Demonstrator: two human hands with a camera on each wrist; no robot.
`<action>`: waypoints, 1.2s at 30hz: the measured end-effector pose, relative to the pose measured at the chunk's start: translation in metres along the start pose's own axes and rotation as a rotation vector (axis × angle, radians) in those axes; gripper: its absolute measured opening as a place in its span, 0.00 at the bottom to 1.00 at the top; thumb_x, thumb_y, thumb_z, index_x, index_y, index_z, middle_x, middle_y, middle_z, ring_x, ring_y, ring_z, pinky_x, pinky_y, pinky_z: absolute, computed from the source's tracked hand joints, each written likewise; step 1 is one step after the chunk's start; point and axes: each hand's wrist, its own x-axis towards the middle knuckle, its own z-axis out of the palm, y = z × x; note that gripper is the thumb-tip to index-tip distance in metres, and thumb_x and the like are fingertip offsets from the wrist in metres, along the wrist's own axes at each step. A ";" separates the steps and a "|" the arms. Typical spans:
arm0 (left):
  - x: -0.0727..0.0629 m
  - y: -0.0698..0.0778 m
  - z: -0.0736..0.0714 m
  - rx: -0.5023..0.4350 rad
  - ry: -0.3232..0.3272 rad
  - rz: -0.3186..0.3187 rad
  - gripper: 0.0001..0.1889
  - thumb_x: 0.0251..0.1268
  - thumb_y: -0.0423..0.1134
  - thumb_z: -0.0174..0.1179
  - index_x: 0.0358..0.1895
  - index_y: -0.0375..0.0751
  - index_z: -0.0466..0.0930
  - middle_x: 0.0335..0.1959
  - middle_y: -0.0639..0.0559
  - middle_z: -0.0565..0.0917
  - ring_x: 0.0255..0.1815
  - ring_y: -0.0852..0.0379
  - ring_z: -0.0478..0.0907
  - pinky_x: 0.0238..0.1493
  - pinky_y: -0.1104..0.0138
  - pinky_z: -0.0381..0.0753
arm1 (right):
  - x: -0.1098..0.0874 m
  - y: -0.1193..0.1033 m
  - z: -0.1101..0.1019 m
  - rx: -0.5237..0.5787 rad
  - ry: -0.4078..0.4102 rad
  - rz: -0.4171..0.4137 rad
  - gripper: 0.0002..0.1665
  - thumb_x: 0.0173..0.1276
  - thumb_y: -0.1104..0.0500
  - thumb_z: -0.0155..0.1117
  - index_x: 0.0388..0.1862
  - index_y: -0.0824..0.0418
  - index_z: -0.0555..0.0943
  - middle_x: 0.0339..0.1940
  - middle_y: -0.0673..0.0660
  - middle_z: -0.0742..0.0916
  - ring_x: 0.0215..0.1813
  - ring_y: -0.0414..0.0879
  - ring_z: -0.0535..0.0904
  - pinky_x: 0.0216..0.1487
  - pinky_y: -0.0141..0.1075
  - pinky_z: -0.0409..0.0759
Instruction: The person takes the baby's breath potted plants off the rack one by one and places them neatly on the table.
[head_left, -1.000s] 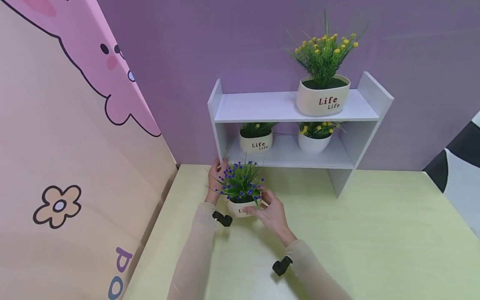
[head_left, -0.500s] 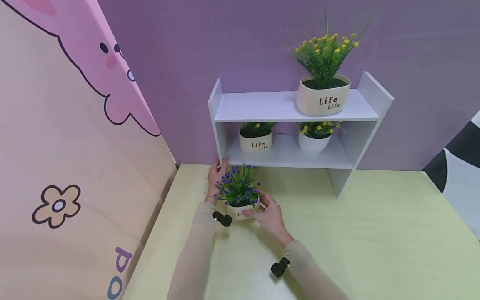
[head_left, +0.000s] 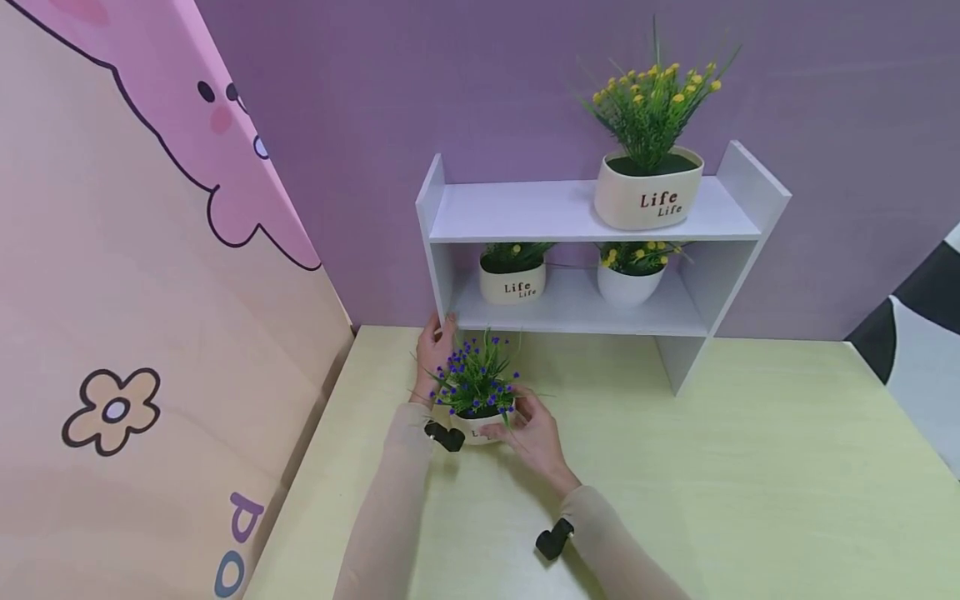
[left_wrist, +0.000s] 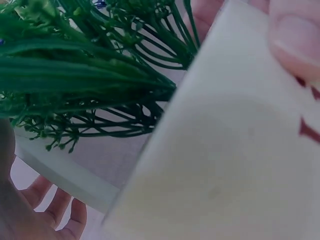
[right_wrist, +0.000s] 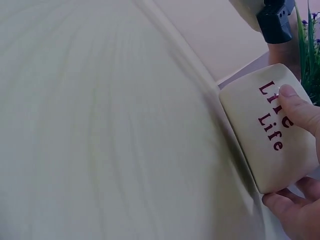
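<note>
My right hand holds a cream oval flowerpot of artificial grass with small blue-purple flowers. In the right wrist view its thumb presses on the red "Life" lettering and the other fingers reach around the pot's side and base. My left hand grips the lower left side panel of a white two-tier shelf, thumb on one face and fingers beyond the other. The potted plant stands between the two hands, in front of the shelf's left end. Close up in the left wrist view, the pot hides much of the scene.
On the top tier stands a large cream pot of yellow flowers. The lower tier bears a "Life" pot at left and a round white pot at right. A decorated wall borders the pale table on the left.
The blue-flowered pot and my right hand have shifted a little toward me and to the left. My left hand keeps its place at the shelf's side panel.
</note>
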 end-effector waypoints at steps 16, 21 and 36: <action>0.002 0.002 0.000 0.022 -0.010 -0.017 0.27 0.86 0.46 0.51 0.81 0.44 0.69 0.68 0.32 0.80 0.59 0.32 0.85 0.42 0.63 0.80 | -0.010 0.004 0.009 0.060 0.030 0.037 0.52 0.51 0.60 0.90 0.74 0.59 0.72 0.72 0.63 0.82 0.73 0.66 0.80 0.76 0.49 0.74; 0.000 0.002 -0.001 0.026 -0.010 -0.017 0.27 0.86 0.47 0.51 0.81 0.44 0.70 0.68 0.33 0.80 0.59 0.33 0.85 0.43 0.62 0.81 | -0.012 0.005 0.011 0.034 0.052 0.041 0.51 0.53 0.59 0.89 0.74 0.58 0.71 0.69 0.62 0.84 0.66 0.63 0.85 0.68 0.50 0.82; -0.001 0.004 0.000 0.040 -0.009 -0.040 0.27 0.87 0.47 0.51 0.81 0.43 0.69 0.71 0.33 0.79 0.62 0.32 0.83 0.45 0.58 0.83 | -0.011 0.007 0.010 -0.011 0.094 0.009 0.50 0.54 0.60 0.89 0.73 0.61 0.72 0.70 0.67 0.83 0.62 0.65 0.87 0.68 0.54 0.82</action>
